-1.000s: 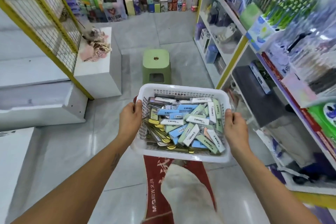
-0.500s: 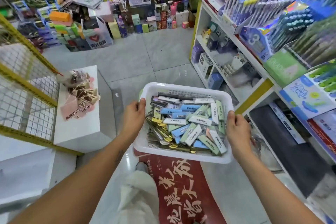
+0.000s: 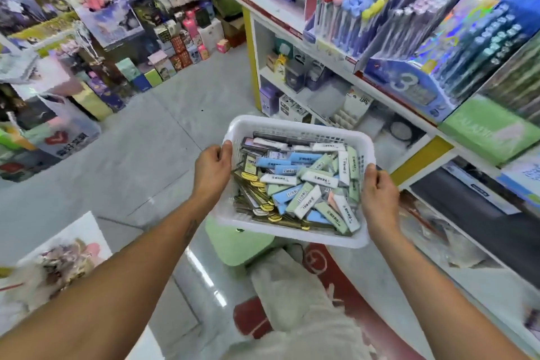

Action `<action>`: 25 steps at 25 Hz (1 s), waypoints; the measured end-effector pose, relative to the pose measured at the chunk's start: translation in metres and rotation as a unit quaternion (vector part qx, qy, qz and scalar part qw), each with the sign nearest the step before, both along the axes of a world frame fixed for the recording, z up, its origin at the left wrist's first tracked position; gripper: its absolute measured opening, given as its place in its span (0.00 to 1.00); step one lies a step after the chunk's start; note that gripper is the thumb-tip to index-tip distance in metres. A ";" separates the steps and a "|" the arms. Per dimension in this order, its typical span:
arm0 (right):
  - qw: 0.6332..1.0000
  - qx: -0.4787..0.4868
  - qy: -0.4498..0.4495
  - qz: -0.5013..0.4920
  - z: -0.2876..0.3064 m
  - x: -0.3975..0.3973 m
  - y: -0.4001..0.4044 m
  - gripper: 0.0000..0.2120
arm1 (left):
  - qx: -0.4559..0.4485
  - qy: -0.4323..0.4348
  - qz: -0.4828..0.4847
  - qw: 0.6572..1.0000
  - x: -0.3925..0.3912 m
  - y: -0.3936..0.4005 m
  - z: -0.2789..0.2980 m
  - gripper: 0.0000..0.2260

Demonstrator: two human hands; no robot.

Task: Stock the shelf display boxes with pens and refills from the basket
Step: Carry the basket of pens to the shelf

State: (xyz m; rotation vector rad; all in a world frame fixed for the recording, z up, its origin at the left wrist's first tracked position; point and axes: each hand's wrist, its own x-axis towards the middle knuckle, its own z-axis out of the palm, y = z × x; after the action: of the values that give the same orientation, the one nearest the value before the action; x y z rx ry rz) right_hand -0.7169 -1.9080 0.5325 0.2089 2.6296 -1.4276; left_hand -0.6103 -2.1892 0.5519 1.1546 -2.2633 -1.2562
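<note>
A white slotted plastic basket (image 3: 298, 126) is carried in the air above the grey tiled floor (image 3: 163, 137), tilted slightly toward the person. The left hand (image 3: 211, 168) is clenched on the basket's left rim, thumb over the edge; the right hand (image 3: 378, 193) grips its right rim the same way. Inside the basket lies a loose heap of small pastel refill boxes (image 3: 309, 184) in blue, green and white, with dark flat pen packs with yellow tips (image 3: 257, 199) along its left side. Directly below the basket stands a pale green plastic stool (image 3: 239, 245), with a red floor mat (image 3: 324, 266) beside it. Right of the basket runs a white shelf unit (image 3: 344, 67), whose upper level carries slanted display boxes of coloured-top pens (image 3: 350, 6).
</note>
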 end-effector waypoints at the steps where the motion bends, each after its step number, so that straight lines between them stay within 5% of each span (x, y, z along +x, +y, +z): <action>1: 1.000 0.003 -0.004 -0.009 -0.007 -0.014 -0.011 0.19 | -0.004 -0.002 -0.007 1.000 -0.019 -0.013 -0.005 0.22; 14: 0.982 -0.009 -0.071 -0.176 -0.079 -0.108 -0.092 0.18 | 0.008 -0.087 -0.183 0.979 -0.219 -0.106 -0.080 0.21; 25: 0.931 0.044 -0.087 -0.353 -0.246 -0.134 -0.130 0.22 | 0.007 -0.110 -0.355 0.928 -0.352 -0.127 -0.275 0.20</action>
State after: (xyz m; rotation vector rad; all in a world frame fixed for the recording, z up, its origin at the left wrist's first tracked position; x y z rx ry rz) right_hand -0.8509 -2.0380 0.2864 1.3358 2.5721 -1.3526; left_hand -0.9626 -2.3159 0.2767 0.4787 -2.9933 -1.4200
